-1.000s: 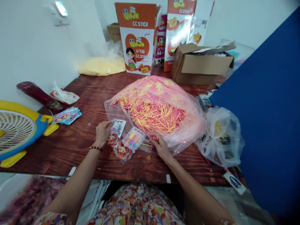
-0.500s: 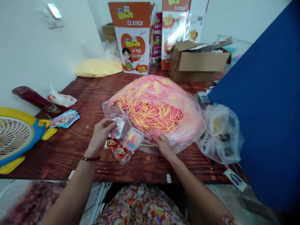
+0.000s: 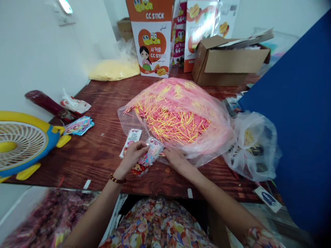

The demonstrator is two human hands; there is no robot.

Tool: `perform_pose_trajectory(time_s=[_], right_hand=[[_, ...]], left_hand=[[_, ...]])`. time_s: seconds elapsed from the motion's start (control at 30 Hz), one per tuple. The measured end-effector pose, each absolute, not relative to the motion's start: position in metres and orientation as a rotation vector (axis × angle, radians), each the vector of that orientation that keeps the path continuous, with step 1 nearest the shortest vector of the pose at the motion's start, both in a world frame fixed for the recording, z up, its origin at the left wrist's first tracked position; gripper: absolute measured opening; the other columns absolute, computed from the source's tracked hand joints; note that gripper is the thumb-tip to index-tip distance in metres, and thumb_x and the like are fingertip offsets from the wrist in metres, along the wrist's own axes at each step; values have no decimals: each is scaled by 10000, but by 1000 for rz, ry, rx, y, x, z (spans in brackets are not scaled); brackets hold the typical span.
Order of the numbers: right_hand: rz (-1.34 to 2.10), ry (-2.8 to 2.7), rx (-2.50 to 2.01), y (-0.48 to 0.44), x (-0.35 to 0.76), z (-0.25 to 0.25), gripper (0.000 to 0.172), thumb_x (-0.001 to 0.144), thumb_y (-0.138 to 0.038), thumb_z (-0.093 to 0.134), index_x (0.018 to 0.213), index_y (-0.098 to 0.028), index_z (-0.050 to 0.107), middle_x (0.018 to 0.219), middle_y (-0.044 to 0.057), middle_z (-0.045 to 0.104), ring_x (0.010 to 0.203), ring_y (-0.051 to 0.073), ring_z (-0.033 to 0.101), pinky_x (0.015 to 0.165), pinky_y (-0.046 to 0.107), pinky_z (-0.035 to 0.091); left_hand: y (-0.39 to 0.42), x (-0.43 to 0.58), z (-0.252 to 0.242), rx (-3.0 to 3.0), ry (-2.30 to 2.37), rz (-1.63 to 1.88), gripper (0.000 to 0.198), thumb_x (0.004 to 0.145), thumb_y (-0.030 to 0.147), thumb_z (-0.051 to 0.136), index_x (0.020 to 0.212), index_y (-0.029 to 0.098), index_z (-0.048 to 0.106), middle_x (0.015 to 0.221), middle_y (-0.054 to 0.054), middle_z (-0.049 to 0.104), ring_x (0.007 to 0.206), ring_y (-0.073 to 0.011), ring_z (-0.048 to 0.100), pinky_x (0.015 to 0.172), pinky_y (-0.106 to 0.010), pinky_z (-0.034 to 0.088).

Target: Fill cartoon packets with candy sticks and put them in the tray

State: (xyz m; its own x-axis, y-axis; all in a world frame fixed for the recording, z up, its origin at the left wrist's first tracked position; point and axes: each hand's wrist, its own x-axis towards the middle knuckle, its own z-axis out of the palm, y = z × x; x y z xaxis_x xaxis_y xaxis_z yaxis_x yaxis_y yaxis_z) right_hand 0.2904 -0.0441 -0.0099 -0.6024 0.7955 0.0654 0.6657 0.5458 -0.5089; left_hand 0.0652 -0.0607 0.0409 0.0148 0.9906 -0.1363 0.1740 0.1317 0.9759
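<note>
My left hand (image 3: 136,152) has its thumb and fingers pinched at the edge of a small clear printed pouch (image 3: 154,148) with a cartoon figure on its lower part. My right hand (image 3: 176,159) is closed beside the pouch's right side. The ends of a few thin sticks (image 3: 161,154) show at its fingertips; the rest is hidden under the hand. Just beyond both hands lies a big open plastic bag (image 3: 219,137) full of loose pink and yellow sticks (image 3: 178,125). Partly behind my left hand is a white printed packet (image 3: 132,136).
To the left are a yellow and blue fan (image 3: 48,143), a dark red bottle (image 3: 46,103) and printed packets (image 3: 80,124). Cartons (image 3: 152,44) and an open cardboard box (image 3: 232,62) stand at the back. A knotted plastic bag (image 3: 258,148) sits right, near a blue panel (image 3: 297,120).
My left hand has moved from the white packet to the clear pouch. My right hand has come left from the stick pile towards the pouch. The view has shifted slightly.
</note>
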Motion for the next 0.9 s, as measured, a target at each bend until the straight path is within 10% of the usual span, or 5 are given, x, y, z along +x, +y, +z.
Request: perform_pose_trajectory(time_s=[0.17, 0.37, 0.57, 0.9], right_hand=[[532, -2671, -1418, -46, 281, -3, 260, 936, -98, 429, 1032, -116, 671, 1123, 199, 666, 1063, 312, 623, 915, 438, 488], [1160, -1946, -1238, -48, 306, 6, 333, 942, -247, 447, 1249, -185, 562, 1152, 106, 676, 1092, 240, 608, 949, 393, 474], [1223, -1736, -1176, -65, 310, -5, 226, 914, -396, 501, 834, -212, 604, 847, 62, 662, 818, 220, 595, 809, 374, 485], [1044, -1928, -1088, -34, 308, 75, 132, 931, -313, 484, 875, -206, 538, 842, 40, 618, 770, 182, 566, 745, 317, 448]], left_hand=[[-58, 60, 22, 1353, 1422, 951, 257, 756, 408, 691, 726, 165, 611, 649, 31, 566, 588, -102, 472, 565, -220, 364], [-60, 67, 34, 1238, 1391, 1023, 289, 709, 424, 730, 752, 160, 621, 679, 19, 601, 620, -113, 521, 603, -229, 408], [-61, 84, 55, 1122, 1314, 1043, 331, 664, 430, 776, 711, 155, 597, 642, 37, 572, 580, -89, 494, 562, -209, 387], [-59, 100, 63, 1348, 1265, 858, 251, 745, 375, 712, 689, 138, 649, 614, 21, 574, 561, -90, 457, 551, -219, 357]])
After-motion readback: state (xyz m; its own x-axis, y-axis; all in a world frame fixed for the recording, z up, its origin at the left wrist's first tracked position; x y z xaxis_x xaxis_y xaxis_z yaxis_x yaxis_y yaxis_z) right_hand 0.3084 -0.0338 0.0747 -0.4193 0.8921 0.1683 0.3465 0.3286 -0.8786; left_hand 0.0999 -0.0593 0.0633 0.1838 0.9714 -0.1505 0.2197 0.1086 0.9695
